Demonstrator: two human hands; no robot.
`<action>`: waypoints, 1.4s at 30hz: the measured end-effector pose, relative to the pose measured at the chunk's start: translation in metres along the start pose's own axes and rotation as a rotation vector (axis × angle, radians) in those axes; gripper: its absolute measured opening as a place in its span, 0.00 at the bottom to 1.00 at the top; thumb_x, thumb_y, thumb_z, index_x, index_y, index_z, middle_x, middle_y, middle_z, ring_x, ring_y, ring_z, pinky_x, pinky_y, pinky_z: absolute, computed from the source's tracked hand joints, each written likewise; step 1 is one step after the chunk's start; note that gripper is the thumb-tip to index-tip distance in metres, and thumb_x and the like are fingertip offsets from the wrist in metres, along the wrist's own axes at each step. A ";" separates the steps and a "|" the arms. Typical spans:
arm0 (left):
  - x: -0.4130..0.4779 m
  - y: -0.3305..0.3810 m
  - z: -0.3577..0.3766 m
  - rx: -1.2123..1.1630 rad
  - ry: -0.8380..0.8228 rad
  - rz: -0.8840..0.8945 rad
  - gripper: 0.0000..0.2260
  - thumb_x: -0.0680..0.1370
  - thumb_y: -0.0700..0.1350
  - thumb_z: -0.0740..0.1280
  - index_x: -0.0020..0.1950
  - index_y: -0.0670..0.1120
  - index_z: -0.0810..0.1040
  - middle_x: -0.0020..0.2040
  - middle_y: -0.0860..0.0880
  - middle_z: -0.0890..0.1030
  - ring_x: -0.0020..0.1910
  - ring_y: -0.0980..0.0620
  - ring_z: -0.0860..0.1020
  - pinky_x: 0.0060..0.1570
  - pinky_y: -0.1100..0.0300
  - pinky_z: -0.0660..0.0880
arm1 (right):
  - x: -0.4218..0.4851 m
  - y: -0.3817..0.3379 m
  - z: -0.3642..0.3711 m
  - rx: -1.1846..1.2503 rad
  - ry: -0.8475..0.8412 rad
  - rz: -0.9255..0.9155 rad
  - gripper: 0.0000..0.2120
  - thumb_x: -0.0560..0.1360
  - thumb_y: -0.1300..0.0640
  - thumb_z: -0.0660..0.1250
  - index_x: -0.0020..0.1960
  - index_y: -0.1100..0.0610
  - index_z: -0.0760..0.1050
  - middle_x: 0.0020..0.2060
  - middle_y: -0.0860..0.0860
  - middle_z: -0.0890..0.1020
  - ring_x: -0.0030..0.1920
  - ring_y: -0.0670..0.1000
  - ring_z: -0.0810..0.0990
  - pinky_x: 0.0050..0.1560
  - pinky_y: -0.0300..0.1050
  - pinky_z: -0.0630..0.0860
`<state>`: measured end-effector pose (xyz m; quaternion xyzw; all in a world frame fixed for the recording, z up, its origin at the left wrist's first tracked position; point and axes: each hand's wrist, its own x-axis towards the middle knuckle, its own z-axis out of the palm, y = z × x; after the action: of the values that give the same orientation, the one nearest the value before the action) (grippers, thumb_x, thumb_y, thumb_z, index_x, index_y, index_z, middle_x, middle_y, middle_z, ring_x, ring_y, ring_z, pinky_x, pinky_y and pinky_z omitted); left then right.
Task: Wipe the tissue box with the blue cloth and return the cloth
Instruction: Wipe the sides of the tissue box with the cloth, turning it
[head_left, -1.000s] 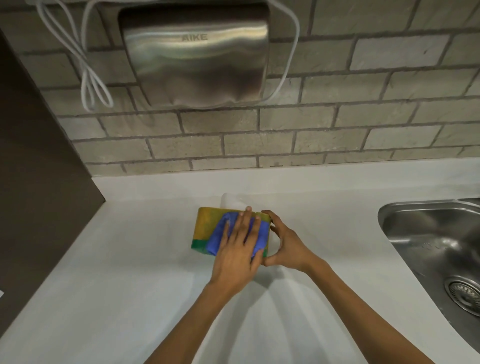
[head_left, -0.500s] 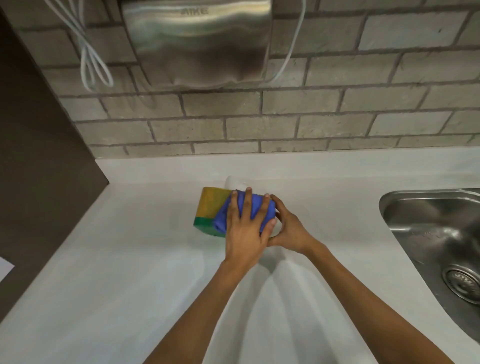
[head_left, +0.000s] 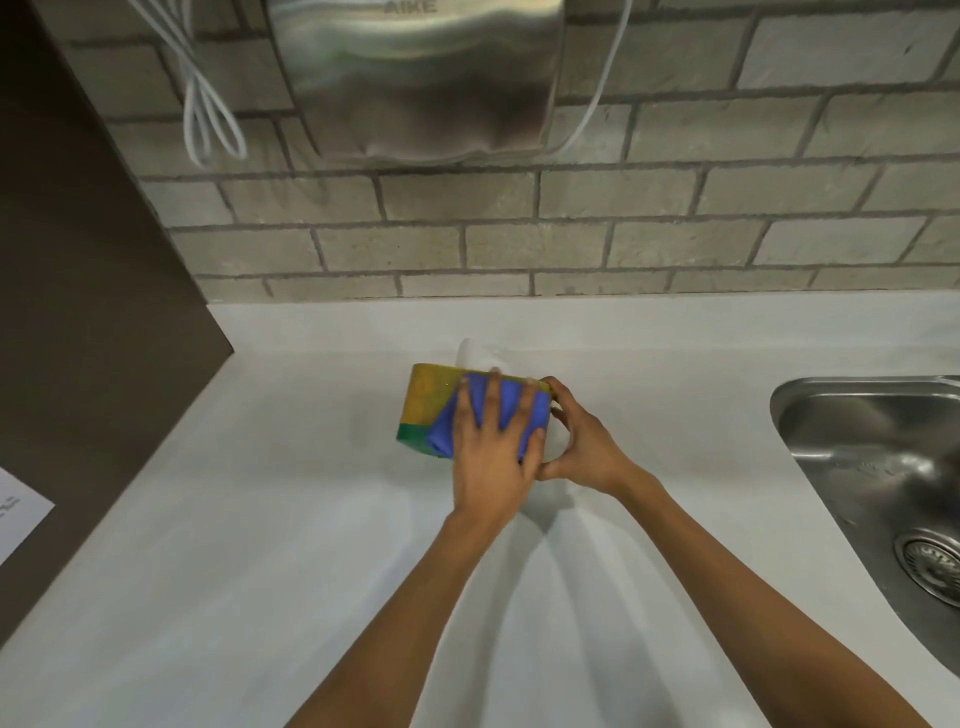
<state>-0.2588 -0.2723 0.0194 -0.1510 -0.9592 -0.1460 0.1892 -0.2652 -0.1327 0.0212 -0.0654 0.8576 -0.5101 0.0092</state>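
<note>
- One head view only: my left hand (head_left: 491, 457) lies flat, fingers (head_left: 494, 397) spread, pressing the soft blue cloth (head_left: 511, 413) onto the near face of the yellow-and-green cardboard tissue box (head_left: 427, 402), mid-table (head_left: 260, 519).
- My right hand (head_left: 584, 449) braces the box's right end, fingers curled around it.
- I judge the box light and crushable, so hold it by the ends.
- Its long axis runs left-right; a white tissue (head_left: 475, 353) points up.
</note>
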 end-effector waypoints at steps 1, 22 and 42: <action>0.000 0.002 0.000 0.047 -0.011 0.071 0.23 0.73 0.53 0.65 0.68 0.50 0.73 0.69 0.39 0.72 0.67 0.31 0.70 0.62 0.37 0.68 | -0.001 0.000 0.000 -0.004 0.000 -0.008 0.41 0.60 0.60 0.78 0.66 0.44 0.60 0.58 0.45 0.76 0.62 0.49 0.75 0.59 0.42 0.74; -0.015 -0.080 -0.020 -0.916 -0.035 -1.066 0.26 0.79 0.59 0.52 0.63 0.39 0.68 0.59 0.38 0.77 0.53 0.41 0.76 0.52 0.53 0.70 | -0.042 0.009 0.052 -0.194 0.070 -0.154 0.40 0.69 0.61 0.70 0.69 0.39 0.51 0.75 0.54 0.58 0.68 0.57 0.70 0.58 0.37 0.70; -0.036 -0.041 -0.013 -1.246 -0.256 -1.056 0.13 0.73 0.47 0.70 0.50 0.41 0.73 0.42 0.42 0.76 0.41 0.45 0.76 0.47 0.54 0.74 | -0.075 0.005 0.063 -0.086 0.303 -0.088 0.28 0.72 0.65 0.62 0.70 0.54 0.63 0.62 0.50 0.76 0.55 0.48 0.79 0.53 0.30 0.73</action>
<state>-0.2371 -0.3221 0.0077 0.2269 -0.6612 -0.7025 -0.1336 -0.1862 -0.1763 -0.0171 -0.0253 0.8665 -0.4769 -0.1454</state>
